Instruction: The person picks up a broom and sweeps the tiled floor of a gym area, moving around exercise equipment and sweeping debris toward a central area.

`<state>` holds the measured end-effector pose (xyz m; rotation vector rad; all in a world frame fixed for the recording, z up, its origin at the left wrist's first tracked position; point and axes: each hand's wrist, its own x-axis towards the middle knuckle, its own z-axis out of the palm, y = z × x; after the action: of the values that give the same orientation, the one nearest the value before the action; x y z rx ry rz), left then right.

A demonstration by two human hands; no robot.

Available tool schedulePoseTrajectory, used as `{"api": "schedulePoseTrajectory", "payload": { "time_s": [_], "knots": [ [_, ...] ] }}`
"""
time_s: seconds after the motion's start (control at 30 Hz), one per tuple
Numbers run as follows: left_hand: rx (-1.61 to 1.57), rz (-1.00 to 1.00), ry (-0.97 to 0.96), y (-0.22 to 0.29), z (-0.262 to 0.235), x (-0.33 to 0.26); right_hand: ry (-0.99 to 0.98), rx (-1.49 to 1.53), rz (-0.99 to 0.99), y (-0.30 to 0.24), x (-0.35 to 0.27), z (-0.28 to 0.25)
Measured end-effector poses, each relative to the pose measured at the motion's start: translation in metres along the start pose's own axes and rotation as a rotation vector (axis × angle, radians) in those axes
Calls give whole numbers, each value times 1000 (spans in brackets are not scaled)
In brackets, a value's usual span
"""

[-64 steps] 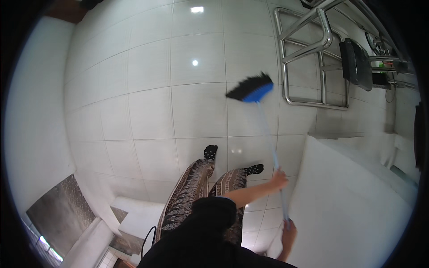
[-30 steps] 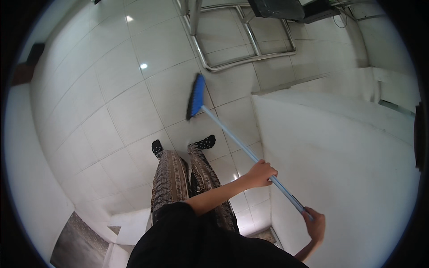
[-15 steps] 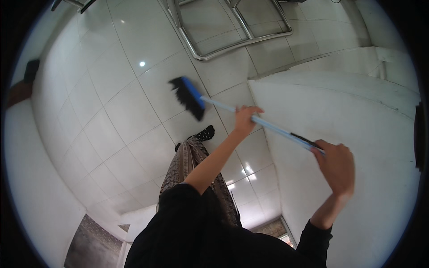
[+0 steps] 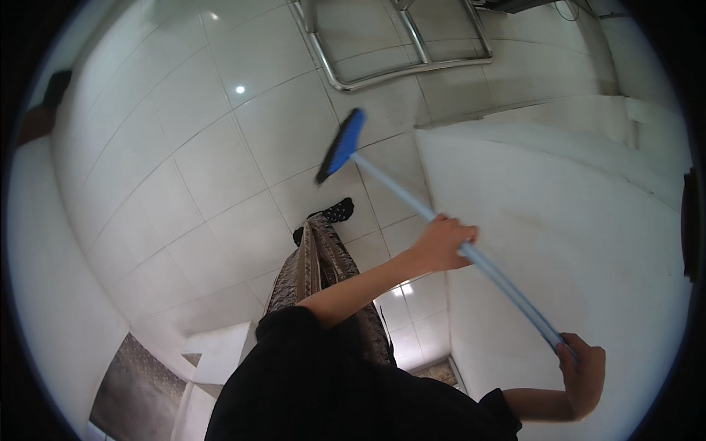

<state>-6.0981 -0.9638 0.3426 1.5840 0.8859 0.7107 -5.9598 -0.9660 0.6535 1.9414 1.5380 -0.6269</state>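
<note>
A broom with a blue head, dark bristles and a long light-blue handle slants across the view. Its head is over the tiled floor, ahead of my feet; whether the bristles touch the tiles I cannot tell. My left hand is wrapped round the middle of the handle. Close to the handle's upper end, at the lower right, my right hand is closed on it.
Pale glossy tiles cover the floor. A metal tube frame stands at the far side. To my right rises a white wall-like block. My sock-covered foot is below the broom head.
The broom head has swung to the right and turned, showing more of its blue top. Both my hands have moved right and nearer to me, still gripping the handle.
</note>
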Motion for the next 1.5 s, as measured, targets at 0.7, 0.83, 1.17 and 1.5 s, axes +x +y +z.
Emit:
{"api": "schedulePoseTrajectory", "payload": {
  "time_s": [0.7, 0.83, 1.17, 1.5],
  "knots": [
    [-1, -224, 375, -89, 23, 36, 134, -541, -164, -112, 51, 10],
    [-68, 20, 379, -46, -4, 47, 238, -520, -231, -91, 15, -10],
    [91, -652, 626, -106, -69, -150, -134, -132, -702, -148, 135, 58],
    [43, -389, 379, -134, 7, 2, 207, -351, -419, -92, 112, 29]
  ]
}}
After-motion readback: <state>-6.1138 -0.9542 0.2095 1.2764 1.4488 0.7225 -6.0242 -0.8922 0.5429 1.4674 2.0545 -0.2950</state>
